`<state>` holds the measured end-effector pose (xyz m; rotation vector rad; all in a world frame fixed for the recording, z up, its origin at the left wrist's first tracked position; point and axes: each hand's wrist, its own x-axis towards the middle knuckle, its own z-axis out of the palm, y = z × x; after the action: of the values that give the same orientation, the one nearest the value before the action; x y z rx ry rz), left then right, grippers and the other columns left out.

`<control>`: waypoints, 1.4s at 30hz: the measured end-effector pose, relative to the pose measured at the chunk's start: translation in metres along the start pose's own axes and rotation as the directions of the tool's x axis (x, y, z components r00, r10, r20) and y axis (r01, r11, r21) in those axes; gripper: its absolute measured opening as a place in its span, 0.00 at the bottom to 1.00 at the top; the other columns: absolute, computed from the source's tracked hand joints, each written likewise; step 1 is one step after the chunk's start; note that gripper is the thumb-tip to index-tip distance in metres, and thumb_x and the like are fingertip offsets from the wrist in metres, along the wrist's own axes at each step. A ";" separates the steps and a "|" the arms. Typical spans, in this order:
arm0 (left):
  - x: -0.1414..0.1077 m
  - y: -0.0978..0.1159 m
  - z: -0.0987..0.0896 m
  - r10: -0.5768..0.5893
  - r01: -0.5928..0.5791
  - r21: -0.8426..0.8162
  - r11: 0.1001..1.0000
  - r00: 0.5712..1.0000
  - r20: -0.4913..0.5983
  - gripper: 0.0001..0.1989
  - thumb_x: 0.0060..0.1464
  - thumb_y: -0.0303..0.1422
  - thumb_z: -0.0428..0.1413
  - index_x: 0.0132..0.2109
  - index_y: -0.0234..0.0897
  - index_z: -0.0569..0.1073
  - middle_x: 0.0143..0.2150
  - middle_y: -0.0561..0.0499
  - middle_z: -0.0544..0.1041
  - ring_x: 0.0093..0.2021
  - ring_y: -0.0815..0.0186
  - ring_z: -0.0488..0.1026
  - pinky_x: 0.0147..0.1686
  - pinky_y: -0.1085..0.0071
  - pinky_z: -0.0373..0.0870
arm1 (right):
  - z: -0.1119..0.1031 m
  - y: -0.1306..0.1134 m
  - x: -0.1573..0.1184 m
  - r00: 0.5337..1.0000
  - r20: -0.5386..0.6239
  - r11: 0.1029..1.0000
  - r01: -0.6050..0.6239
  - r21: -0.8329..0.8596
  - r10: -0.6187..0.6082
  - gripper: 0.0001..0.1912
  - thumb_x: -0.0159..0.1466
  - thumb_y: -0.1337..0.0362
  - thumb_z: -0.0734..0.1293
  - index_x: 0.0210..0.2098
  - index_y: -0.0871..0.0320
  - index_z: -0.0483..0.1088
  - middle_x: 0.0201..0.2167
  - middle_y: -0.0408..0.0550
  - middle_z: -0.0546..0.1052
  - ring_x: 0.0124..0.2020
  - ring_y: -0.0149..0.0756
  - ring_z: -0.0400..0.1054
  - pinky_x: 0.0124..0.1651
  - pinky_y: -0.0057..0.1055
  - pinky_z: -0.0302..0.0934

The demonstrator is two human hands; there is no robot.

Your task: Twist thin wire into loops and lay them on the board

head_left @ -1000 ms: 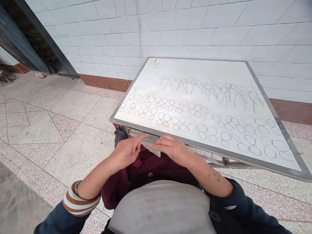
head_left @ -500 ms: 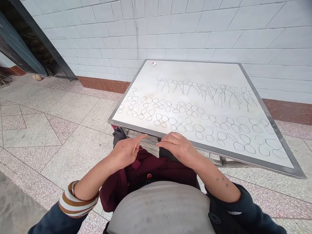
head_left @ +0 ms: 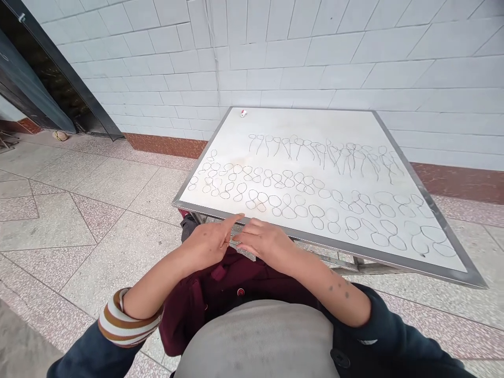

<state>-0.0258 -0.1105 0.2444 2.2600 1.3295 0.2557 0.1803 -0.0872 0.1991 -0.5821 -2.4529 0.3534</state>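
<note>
My left hand (head_left: 208, 241) is just off the near left edge of the white board table (head_left: 275, 229), its index finger stretched toward the metal rim and its other fingers curled in. What those curled fingers hold, if anything, is hidden. Close beside it, my right hand (head_left: 264, 240) is palm down with fingers extended toward my left hand, and no object shows in it. Rows of thin dark loops (head_left: 316, 211) lie on the white top, some round in pairs, others with long open tails. A small red and white item (head_left: 243, 113) rests at the far left corner.
Behind the table stands a white tiled wall (head_left: 275, 63) with a brown base strip (head_left: 165, 145). A dark doorway (head_left: 59, 68) opens at the upper left. Speckled floor tiles (head_left: 129, 231) surround the table. Maroon cloth (head_left: 185, 315) covers my lap.
My right hand has moved left, closer to my left hand. The view has shifted slightly, and a small dark spot now shows near the table's right front corner.
</note>
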 end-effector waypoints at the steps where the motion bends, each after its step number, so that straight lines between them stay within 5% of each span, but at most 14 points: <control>1: 0.003 0.001 -0.002 0.021 -0.021 0.004 1.000 1.000 0.001 0.38 0.52 0.21 0.48 0.68 0.44 0.52 0.33 0.53 0.74 0.31 0.64 0.70 0.34 0.69 0.63 | 0.004 0.001 0.002 1.000 -0.011 1.000 -0.010 0.015 0.010 0.09 0.69 0.65 0.61 0.38 0.56 0.74 0.30 0.48 0.74 0.34 0.36 0.66 0.35 0.31 0.63; 5: 0.009 0.004 -0.023 0.088 -0.090 -0.024 0.996 0.993 -0.074 0.36 0.54 0.23 0.51 0.68 0.46 0.53 0.37 0.51 0.76 0.38 0.62 0.71 0.42 0.65 0.65 | 0.015 0.004 0.004 0.965 -0.125 0.968 -0.212 0.131 0.228 0.10 0.68 0.66 0.61 0.36 0.56 0.74 0.29 0.46 0.74 0.29 0.32 0.67 0.33 0.28 0.62; 8: 0.006 0.003 -0.039 0.018 -0.083 -0.194 0.978 0.949 -0.314 0.34 0.56 0.30 0.55 0.67 0.50 0.56 0.49 0.47 0.75 0.50 0.59 0.69 0.47 0.63 0.65 | 0.015 0.002 0.002 0.859 -0.218 0.866 -0.387 0.316 0.463 0.08 0.66 0.64 0.62 0.36 0.54 0.74 0.28 0.45 0.75 0.28 0.32 0.68 0.31 0.28 0.62; 11: 0.006 -0.002 -0.032 -0.253 -0.131 -0.543 0.830 0.778 -0.575 0.29 0.55 0.33 0.57 0.63 0.45 0.62 0.46 0.47 0.76 0.46 0.62 0.72 0.44 0.66 0.67 | 0.013 -0.001 0.003 0.733 -0.195 0.681 -0.451 0.577 0.651 0.08 0.64 0.59 0.64 0.34 0.55 0.74 0.29 0.45 0.76 0.27 0.33 0.67 0.29 0.29 0.63; 13: 0.010 -0.005 -0.013 -0.460 -0.223 -0.728 0.648 0.647 -0.607 0.29 0.52 0.33 0.61 0.60 0.41 0.65 0.39 0.50 0.77 0.41 0.66 0.73 0.44 0.68 0.67 | 0.012 -0.003 0.006 0.687 -0.131 0.564 -0.455 0.689 0.715 0.10 0.62 0.57 0.65 0.34 0.55 0.74 0.27 0.44 0.75 0.27 0.32 0.67 0.28 0.28 0.62; 16: 0.018 0.002 0.021 -0.525 -0.220 -0.896 0.386 0.746 -0.409 0.32 0.46 0.30 0.65 0.59 0.40 0.66 0.40 0.50 0.77 0.39 0.68 0.73 0.45 0.69 0.68 | 0.012 -0.006 0.009 0.676 -0.093 0.503 -0.441 0.743 0.731 0.11 0.61 0.55 0.66 0.34 0.56 0.73 0.26 0.43 0.74 0.27 0.32 0.66 0.29 0.28 0.62; 19: 0.025 0.017 0.041 -0.515 -0.216 -0.938 0.269 0.791 -0.330 0.31 0.46 0.31 0.66 0.58 0.40 0.67 0.38 0.51 0.78 0.41 0.68 0.74 0.47 0.69 0.67 | 0.013 -0.008 0.009 0.682 -0.098 0.502 -0.426 0.752 0.725 0.11 0.61 0.55 0.66 0.33 0.56 0.73 0.27 0.43 0.74 0.28 0.32 0.66 0.32 0.29 0.62; 25: 0.029 0.031 0.046 -0.567 -0.232 -0.913 0.334 0.724 -0.392 0.26 0.48 0.32 0.64 0.55 0.41 0.70 0.29 0.58 0.74 0.34 0.71 0.72 0.44 0.72 0.68 | 0.017 -0.009 0.005 0.693 -0.077 0.501 -0.436 0.747 0.717 0.10 0.62 0.56 0.66 0.33 0.55 0.73 0.26 0.42 0.74 0.27 0.31 0.66 0.31 0.29 0.62; 31: 0.028 0.025 0.052 -0.558 -0.289 -0.862 0.417 0.667 -0.493 0.28 0.50 0.32 0.63 0.58 0.43 0.67 0.29 0.58 0.70 0.35 0.70 0.72 0.45 0.70 0.67 | 0.021 -0.008 0.000 0.754 -0.051 0.528 -0.408 0.745 0.655 0.10 0.63 0.58 0.65 0.40 0.55 0.73 0.36 0.45 0.79 0.34 0.34 0.72 0.37 0.31 0.66; 36: 0.024 0.028 0.050 -0.548 -0.315 -0.862 0.397 0.672 -0.498 0.28 0.52 0.31 0.62 0.59 0.43 0.67 0.30 0.58 0.70 0.35 0.71 0.71 0.43 0.72 0.67 | 0.022 -0.007 -0.005 0.807 -0.107 0.655 -0.385 0.650 0.580 0.08 0.65 0.61 0.64 0.41 0.55 0.74 0.36 0.47 0.77 0.37 0.35 0.71 0.39 0.32 0.65; 42: 0.022 0.033 0.049 -0.557 -0.329 -0.849 0.414 0.646 -0.522 0.27 0.52 0.31 0.61 0.59 0.42 0.66 0.28 0.59 0.69 0.32 0.71 0.70 0.44 0.71 0.67 | 0.024 -0.005 -0.007 0.829 -0.151 0.693 -0.334 0.639 0.539 0.08 0.65 0.61 0.65 0.40 0.54 0.74 0.32 0.45 0.74 0.33 0.33 0.68 0.36 0.30 0.63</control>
<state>0.0301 -0.1208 0.2176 0.9884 1.1855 1.6297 0.1694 -0.0974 0.1785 -0.8664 -1.7060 1.0845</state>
